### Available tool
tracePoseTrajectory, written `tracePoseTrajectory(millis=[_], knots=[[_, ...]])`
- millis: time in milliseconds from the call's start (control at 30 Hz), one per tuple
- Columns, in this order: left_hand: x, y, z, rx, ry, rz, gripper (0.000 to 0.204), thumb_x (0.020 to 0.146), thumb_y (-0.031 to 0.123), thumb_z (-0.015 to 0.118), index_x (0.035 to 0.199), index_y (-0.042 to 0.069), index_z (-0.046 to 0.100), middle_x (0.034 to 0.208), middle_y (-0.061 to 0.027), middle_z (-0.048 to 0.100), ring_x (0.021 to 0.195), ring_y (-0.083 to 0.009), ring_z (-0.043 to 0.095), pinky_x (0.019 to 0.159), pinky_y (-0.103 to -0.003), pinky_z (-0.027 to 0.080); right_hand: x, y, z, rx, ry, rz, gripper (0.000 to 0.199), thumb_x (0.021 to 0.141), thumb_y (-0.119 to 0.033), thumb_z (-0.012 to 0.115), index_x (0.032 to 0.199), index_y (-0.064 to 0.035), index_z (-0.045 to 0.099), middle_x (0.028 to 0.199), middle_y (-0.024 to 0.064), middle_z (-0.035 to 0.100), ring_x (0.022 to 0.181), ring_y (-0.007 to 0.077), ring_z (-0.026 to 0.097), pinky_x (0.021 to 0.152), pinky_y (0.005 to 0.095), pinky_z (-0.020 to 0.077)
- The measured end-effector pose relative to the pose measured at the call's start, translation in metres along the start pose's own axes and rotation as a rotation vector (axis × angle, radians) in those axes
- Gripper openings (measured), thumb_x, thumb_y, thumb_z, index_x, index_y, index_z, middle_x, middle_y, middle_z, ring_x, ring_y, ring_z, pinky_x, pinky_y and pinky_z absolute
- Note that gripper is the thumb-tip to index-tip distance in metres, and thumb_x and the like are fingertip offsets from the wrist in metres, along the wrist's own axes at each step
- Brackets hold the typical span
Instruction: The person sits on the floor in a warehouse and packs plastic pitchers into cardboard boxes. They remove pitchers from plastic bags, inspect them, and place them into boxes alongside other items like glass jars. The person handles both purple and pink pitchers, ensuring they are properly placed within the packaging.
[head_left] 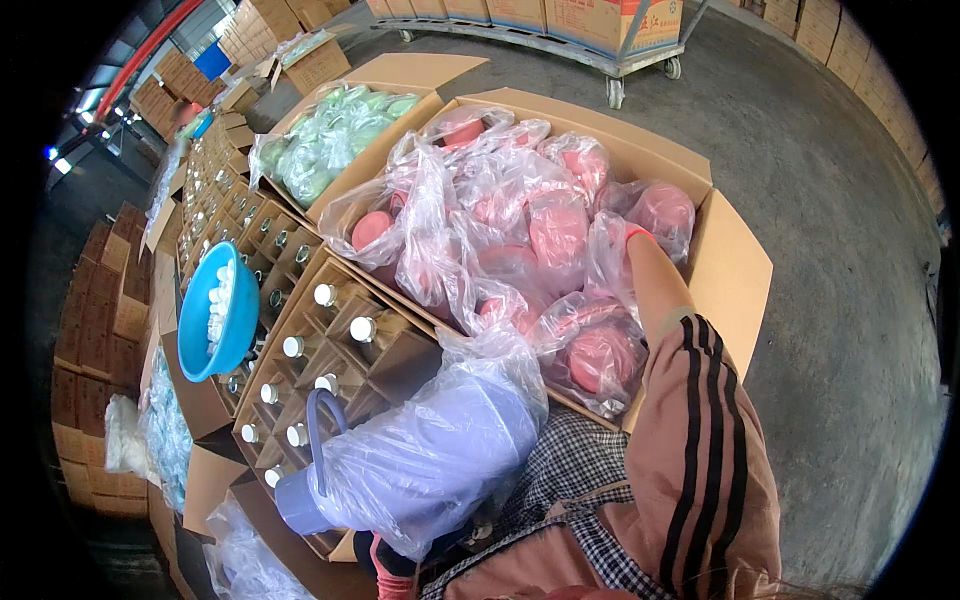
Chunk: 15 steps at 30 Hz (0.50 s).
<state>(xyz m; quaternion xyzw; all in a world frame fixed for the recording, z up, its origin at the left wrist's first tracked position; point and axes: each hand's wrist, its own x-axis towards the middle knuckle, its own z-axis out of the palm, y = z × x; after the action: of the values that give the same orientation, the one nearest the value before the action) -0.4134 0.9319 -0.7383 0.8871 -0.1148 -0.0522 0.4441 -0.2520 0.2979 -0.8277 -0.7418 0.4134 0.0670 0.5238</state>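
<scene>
A purple vacuum flask [430, 450] in a clear plastic bag lies tilted across my front, its looped handle toward the left. My left hand is hidden; only a pink and dark cuff [392, 570] shows below the flask, so its grip cannot be made out. My right arm reaches forward into an open carton [735, 290] of pink rounded wares [560, 235] in clear bags. A red band circles the wrist, and my right hand [638, 252] goes in among the plastic at the carton's right side, fingers hidden.
A divided carton [390, 372] with several white-capped items stands left of the pink wares. A blue basin [240, 325] of small white pieces rests on neighbouring cartons. Green bagged wares [340, 140] fill another carton. A loaded trolley [610, 65] stands beyond, on grey floor.
</scene>
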Motion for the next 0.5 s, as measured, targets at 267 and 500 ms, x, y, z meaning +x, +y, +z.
tracePoseTrajectory(millis=[267, 500], knots=[[0.005, 0.014, -0.001, 0.036, 0.005, 0.043, 0.018, 0.072, 0.009, 0.056, 0.088, 0.000, 0.056, 0.085, -0.0089, 0.057, 0.079, -0.0230, 0.054, 0.070, -0.032, 0.043, -0.029, 0.010, -0.028, 0.367, 0.272, -0.231, 0.017, 0.074, -0.023, 0.058, 0.079, -0.0071, 0.059, 0.062, 0.0027, 0.056, 0.048, 0.0152, 0.048, 0.045, 0.0257, 0.0377], [0.007, 0.038, -0.003, 0.080, 0.027, 0.125, 0.017, 0.072, 0.010, 0.056, 0.086, 0.000, 0.056, 0.085, -0.0102, 0.058, 0.078, -0.0252, 0.054, 0.070, -0.033, 0.043, -0.149, 0.002, -0.121, 0.856, 0.420, -0.465, 0.016, 0.077, -0.018, 0.059, 0.086, -0.0049, 0.057, 0.072, -0.0015, 0.054, 0.062, 0.0090, 0.051, 0.054, 0.0225, 0.0415]])
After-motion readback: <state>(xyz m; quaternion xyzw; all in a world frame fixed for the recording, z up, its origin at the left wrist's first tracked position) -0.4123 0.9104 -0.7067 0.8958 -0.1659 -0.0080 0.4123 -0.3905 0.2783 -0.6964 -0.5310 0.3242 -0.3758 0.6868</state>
